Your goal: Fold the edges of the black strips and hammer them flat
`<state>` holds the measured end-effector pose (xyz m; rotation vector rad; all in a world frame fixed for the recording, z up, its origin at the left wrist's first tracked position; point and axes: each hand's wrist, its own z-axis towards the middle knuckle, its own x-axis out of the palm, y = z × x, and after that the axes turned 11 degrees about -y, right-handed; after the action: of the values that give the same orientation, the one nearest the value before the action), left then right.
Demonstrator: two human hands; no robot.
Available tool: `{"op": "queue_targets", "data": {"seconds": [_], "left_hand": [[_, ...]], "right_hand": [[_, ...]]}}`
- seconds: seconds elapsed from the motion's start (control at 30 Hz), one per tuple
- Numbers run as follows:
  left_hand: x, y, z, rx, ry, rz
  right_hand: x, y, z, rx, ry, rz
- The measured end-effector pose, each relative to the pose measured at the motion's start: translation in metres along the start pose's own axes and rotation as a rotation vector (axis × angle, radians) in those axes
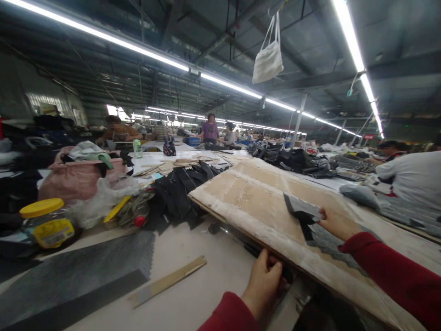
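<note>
A large worn cardboard board (255,197) lies tilted on the work table in front of me. My left hand (263,282) is closed round its near edge, fingers curled over a dark tool or strip beneath. My right hand (336,223) presses a grey, pointed piece of material (299,209) flat onto the board, thumb and fingers pinched on it. More grey material (327,243) lies under my red sleeve.
A pile of black cut pieces (179,193), a pink bag (79,177), a yellow-lidded jar (46,223), a grey sheet (79,276) and a cardboard strip (168,280) lie left. A person in white (409,179) sits right; other workers stand farther back.
</note>
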<state>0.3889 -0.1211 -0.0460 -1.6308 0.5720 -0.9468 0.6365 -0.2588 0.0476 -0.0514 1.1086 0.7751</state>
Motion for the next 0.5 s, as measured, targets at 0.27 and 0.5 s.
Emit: {"op": "queue_targets", "data": {"seconds": [0.27, 0.5], "left_hand": [[-0.001, 0.005, 0.0, 0.039, 0.003, -0.007], [-0.003, 0.008, 0.003, 0.097, -0.001, 0.06]], "right_hand": [[-0.015, 0.03, 0.018, -0.313, -0.008, -0.131], [-0.066, 0.133, 0.069, -0.514, -0.258, -0.084]]}}
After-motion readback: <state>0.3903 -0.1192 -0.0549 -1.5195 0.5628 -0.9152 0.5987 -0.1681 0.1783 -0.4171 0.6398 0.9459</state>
